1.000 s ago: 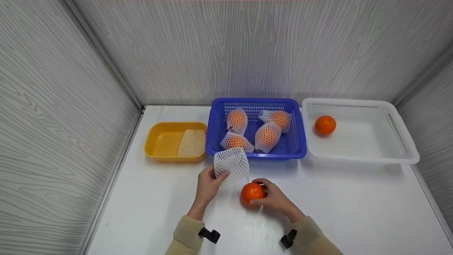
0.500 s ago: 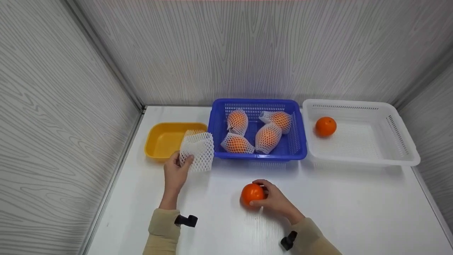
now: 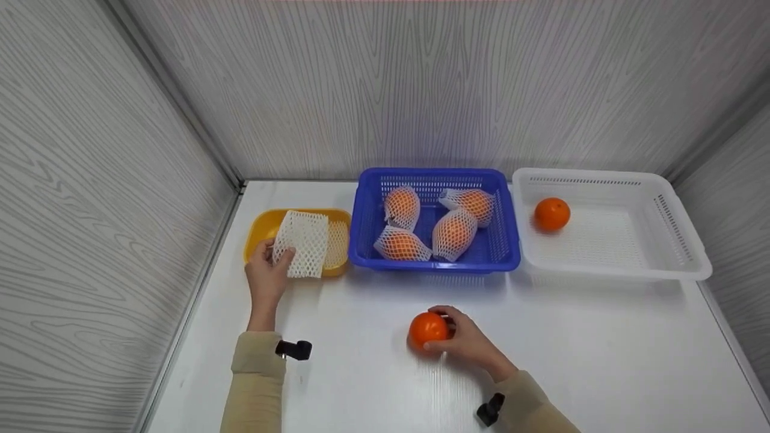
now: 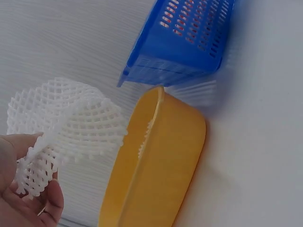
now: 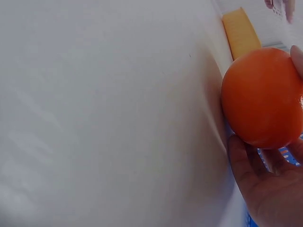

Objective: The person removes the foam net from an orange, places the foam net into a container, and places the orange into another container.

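Note:
In the head view my left hand [image 3: 266, 273] pinches a white foam net sleeve [image 3: 302, 243] by its left side, above the yellow tub [image 3: 258, 231]. The left wrist view shows the foam net sleeve [image 4: 66, 120] between thumb and fingers, above the level of the tub's rim. Inside the tub lies another foam net [image 3: 337, 243], partly covered by the held one. My right hand [image 3: 472, 343] grips a bare orange fruit [image 3: 428, 329] on the white table, fingers and thumb curved round its right side. The right wrist view shows the smooth orange fruit [image 5: 265, 97] up close.
A blue basket [image 3: 434, 264] at the back middle holds several net-wrapped orange fruits [image 3: 455, 233]. Right beside it stands a white basket [image 3: 613, 273] with one bare orange fruit [image 3: 552, 214]. Grey wood-grain walls [image 3: 373, 84] enclose the table [image 3: 361, 385] at the back and sides.
My left hand has carried the foam net sleeve leftward, from in front of the blue basket to over the yellow tub. My right hand and its fruit have stayed in place.

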Motion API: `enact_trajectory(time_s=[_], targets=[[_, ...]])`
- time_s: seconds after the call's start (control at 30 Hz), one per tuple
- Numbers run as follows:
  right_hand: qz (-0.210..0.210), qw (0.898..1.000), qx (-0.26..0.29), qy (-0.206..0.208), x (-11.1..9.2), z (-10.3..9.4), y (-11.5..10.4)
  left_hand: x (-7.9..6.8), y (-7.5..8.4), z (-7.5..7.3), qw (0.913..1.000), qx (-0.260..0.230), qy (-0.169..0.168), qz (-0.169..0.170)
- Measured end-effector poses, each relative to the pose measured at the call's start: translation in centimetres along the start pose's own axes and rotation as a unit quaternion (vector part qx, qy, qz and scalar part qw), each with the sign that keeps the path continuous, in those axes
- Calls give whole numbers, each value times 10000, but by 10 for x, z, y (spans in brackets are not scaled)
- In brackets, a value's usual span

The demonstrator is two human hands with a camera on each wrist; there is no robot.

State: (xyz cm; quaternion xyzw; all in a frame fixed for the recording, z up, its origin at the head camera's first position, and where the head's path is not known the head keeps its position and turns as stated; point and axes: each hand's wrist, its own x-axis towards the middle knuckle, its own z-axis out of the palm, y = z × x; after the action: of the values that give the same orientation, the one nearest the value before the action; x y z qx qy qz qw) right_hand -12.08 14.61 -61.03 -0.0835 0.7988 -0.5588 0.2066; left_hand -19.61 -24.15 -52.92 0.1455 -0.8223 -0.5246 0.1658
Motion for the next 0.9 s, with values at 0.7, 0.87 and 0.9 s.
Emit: enact_trajectory(time_s=[0.7, 0.87, 0.9], targets=[[-30, 9999, 136, -1, 0, 0, 2, 54, -22, -7, 9950, 997, 47, -83], [-11, 9999, 152, 9, -1, 1, 2, 61, -27, -6, 9903, 1311, -357, -300], [-13, 9999, 152, 17, -1, 1, 2, 62, -28, -5, 9892, 1361, -431, -338]])
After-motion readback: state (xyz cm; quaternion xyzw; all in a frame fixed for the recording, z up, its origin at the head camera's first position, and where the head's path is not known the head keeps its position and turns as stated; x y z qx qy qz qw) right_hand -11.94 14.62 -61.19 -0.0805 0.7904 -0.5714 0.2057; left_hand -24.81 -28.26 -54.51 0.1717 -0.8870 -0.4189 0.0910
